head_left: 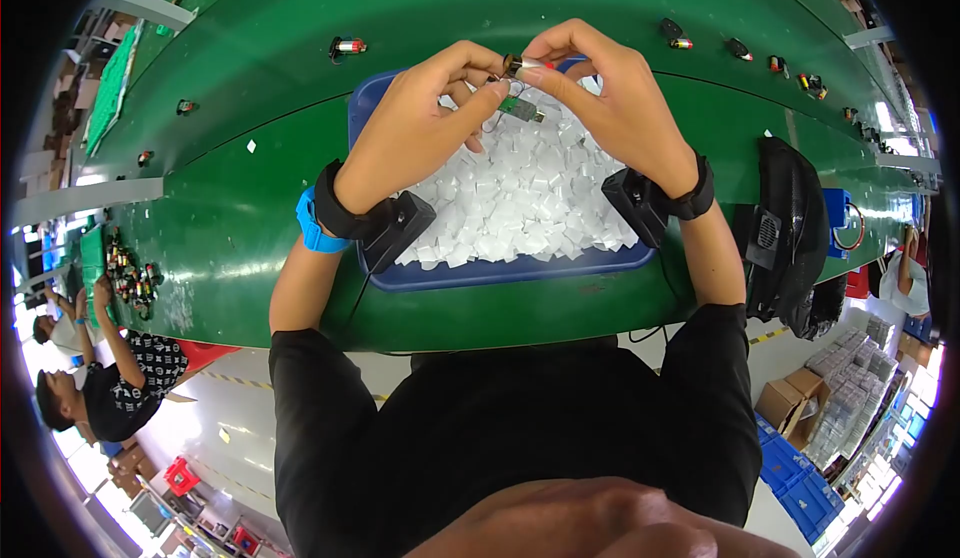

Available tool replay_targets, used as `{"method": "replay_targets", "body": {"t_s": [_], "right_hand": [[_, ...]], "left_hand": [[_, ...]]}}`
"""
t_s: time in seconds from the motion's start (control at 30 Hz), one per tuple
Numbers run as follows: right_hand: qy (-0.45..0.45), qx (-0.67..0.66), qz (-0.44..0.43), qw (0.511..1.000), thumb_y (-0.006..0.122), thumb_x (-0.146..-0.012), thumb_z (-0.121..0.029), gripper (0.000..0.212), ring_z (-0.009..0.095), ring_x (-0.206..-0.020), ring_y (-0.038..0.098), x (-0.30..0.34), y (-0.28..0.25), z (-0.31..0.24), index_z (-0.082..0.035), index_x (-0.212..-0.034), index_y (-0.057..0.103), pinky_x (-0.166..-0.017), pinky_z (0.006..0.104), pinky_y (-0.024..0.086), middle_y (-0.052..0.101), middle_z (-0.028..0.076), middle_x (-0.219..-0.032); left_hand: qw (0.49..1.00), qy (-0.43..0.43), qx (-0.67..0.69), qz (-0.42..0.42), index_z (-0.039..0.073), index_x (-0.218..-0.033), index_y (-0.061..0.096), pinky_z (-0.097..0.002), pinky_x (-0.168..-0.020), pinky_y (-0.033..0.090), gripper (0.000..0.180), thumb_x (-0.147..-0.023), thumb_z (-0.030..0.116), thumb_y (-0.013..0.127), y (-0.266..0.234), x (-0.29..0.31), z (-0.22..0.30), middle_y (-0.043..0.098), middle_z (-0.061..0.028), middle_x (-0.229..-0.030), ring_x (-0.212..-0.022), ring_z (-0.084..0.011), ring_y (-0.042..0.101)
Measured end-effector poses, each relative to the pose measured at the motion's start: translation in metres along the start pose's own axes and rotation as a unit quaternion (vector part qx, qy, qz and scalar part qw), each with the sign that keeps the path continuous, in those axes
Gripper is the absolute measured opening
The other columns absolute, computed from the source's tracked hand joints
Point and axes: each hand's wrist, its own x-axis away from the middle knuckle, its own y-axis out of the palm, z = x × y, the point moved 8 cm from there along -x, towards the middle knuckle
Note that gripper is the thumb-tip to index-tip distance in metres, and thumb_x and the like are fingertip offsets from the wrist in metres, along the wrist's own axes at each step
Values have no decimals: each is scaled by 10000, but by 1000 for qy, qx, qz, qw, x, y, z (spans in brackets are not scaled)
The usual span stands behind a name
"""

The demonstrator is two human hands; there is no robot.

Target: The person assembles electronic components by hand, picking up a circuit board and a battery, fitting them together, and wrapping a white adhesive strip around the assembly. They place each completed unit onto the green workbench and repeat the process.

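Fingers (497, 86) of the left hand (420, 133) pinch closed on a small part with a green circuit board (520, 108) hanging below. The right hand (610, 93) closes thumb and forefinger on the same part's small dark cylinder with a red tip (525, 64). Both hands are raised above a blue tray (500, 273) filled with white foam pieces (530, 198). The tray sits on the green tabletop (230, 228). Each wrist carries a black strapped device (395, 228); the left also a blue band (312, 226). Similar small parts (348, 47) lie spaced along the green belt beyond. Another person (120, 378) works at far left. A black fan-like unit (790, 228) rests right of the tray.
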Motion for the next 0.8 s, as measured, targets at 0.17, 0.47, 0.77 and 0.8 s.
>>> {"method": "replay_targets", "body": {"t_s": [0.17, 0.47, 0.77, 0.8], "right_hand": [[-9, -2, -5, 1000, 721, -900, -99, 261, 148, -917, 625, 1, 3, -3, -23, -1143, 661, -754, 270, 524, 650, 71, -1045], [10, -75, -4, 997, 740, -885, -130, 256, 155, -937, 610, 1, 7, 1, -18, -1100, 655, -823, 295, 524, 642, 51, -1011], [-8, -62, -24, 998, 727, -898, -102, 226, 144, -963, 621, -1, -3, -4, -17, -1091, 645, -895, 300, 504, 642, 46, -1034], [-8, -63, -24, 998, 727, -898, -102, 226, 144, -963, 621, -1, -4, -5, -17, -1091, 645, -895, 300, 504, 642, 46, -1034]], "left_hand": [[998, 23, -27, 44, 0, -1123, 538, -279, -547, 548, 220, -944, 109, 605, -2, 2, 1, 663, -109, -861, -614, -152, 654], [992, 29, -106, 57, 4, -1085, 551, -282, -511, 517, 188, -931, 99, 602, -2, 3, 13, 690, -115, -840, -551, -161, 655], [992, 87, -93, 1, 8, -1174, 650, -255, -519, 499, 360, -887, 202, 748, -9, 2, 16, 703, -110, -802, -604, -144, 691], [992, 86, -94, 1, 8, -1174, 650, -255, -519, 499, 360, -887, 202, 748, -11, 2, 16, 703, -110, -802, -604, -144, 691]]}}
